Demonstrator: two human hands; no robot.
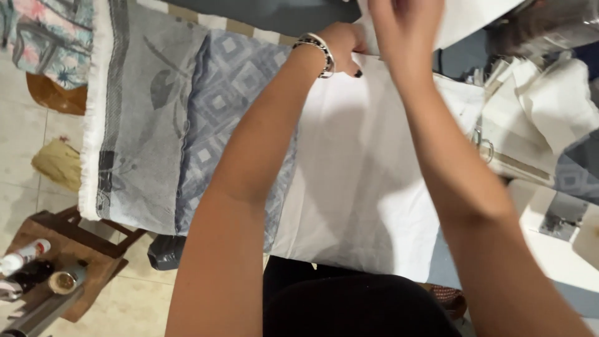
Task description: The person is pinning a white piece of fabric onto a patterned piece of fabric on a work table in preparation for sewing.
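Cloth, white, lies spread before me; my left hand pinches its far edge, my right hand clenches there too. I'd judge I'm squaring it; next needs even tension.

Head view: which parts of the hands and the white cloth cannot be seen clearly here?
- Right hand: its fingertips are cut off by the top edge and blurred, so its grip cannot be judged.
- Left hand: pinches the white cloth, but the right forearm hides part of its fingers.
- White cloth: its far end is cut off by the top edge; both forearms cover parts of it.
- Bottles on the wooden stool: too small to identify.
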